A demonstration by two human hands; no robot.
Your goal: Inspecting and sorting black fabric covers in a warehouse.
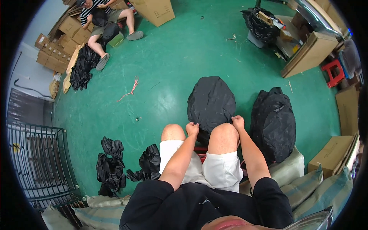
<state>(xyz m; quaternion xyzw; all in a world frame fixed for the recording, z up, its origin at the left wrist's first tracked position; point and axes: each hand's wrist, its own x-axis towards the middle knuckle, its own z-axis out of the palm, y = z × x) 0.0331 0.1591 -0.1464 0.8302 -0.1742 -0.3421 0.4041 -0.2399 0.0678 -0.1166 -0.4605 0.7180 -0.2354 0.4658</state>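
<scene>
A round, dark grey fabric-covered bundle [212,100] stands on the floor just beyond my knees. My left hand [192,128] is closed at its near left edge, beside my knee. At the near right edge my right hand [238,122] is closed too, with its fingers against the fabric. Both hands seem to pinch the cover's edge, though the fingertips are partly hidden. To the right, a second bulky bundle in black fabric [273,126] leans near pale woven sacks [288,168]. Part of something red shows between my legs, mostly covered.
Crumpled black bags [110,165] lie at left, near a dark metal rack [42,161]. A pink string [132,90] is on the green floor. Another person [101,19] sits far left among cardboard boxes [71,27]. A red stool [333,73] and a cardboard panel [308,55] stand at right.
</scene>
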